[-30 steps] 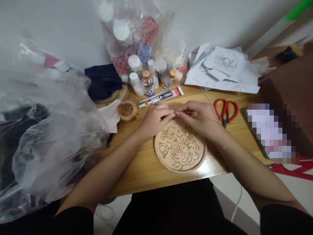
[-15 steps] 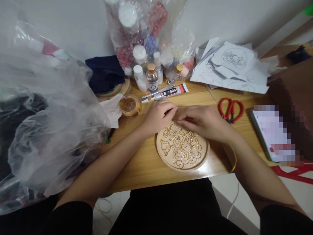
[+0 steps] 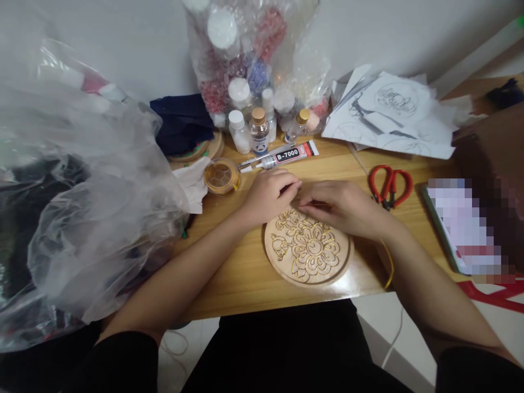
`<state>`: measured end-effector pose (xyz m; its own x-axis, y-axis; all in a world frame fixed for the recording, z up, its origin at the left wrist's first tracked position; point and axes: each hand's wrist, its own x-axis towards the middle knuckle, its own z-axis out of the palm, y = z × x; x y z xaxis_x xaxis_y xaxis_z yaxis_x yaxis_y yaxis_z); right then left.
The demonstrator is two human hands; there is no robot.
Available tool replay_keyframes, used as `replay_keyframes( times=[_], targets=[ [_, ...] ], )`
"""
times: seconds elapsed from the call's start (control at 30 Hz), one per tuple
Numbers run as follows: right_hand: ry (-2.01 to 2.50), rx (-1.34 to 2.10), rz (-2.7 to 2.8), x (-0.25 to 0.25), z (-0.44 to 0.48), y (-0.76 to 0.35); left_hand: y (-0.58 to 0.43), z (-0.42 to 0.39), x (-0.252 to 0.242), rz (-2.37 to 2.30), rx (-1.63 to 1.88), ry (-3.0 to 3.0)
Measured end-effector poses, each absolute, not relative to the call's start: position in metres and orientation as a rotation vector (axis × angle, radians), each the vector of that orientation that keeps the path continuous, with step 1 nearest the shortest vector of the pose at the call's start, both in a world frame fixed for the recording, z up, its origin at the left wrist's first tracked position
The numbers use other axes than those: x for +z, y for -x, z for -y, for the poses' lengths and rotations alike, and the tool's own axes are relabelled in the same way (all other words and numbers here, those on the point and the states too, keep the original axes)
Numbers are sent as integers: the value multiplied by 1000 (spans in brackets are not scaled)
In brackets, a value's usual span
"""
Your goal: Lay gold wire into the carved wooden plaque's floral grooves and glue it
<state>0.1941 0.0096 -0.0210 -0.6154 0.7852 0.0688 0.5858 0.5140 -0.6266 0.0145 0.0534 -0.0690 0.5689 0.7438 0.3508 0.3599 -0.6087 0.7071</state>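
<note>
A round wooden disc (image 3: 308,252) with a carved flower pattern outlined in gold lies on the wooden table (image 3: 241,273) in front of me. My left hand (image 3: 268,194) and my right hand (image 3: 339,206) meet at the disc's far edge, fingers pinched together on a thin gold wire (image 3: 388,267). The wire runs under my right wrist and loops off the table's front edge. My fingertips press down on the carving's upper part.
A spool of gold wire (image 3: 221,176), a B-7000 glue tube (image 3: 282,156) and small bottles (image 3: 259,131) stand behind my hands. Red scissors (image 3: 388,184) lie to the right, pattern sheets (image 3: 393,112) behind them. Large plastic bags (image 3: 82,207) crowd the left. A blurred tablet (image 3: 462,224) lies far right.
My hands have dropped from just beyond the disc onto its upper edge, with the wire lowered onto the carving. The camera has shifted slightly.
</note>
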Motion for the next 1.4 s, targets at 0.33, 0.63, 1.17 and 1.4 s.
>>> replay_keyframes(
  times=[0.33,0.63,1.17,1.4],
  targets=[
    [1138,854,2399,-19,-9,-193,-15,-54,-71,-891,850,-2251],
    [1091,861,2417,-20,-9,-193,-15,-53,-69,-919,826,-2252],
    [1127,854,2426,-19,-9,-193,-15,-53,-69,-910,819,-2241],
    [1106,872,2422,-20,-8,-193,-15,-53,-68,-898,838,-2255]
  ],
)
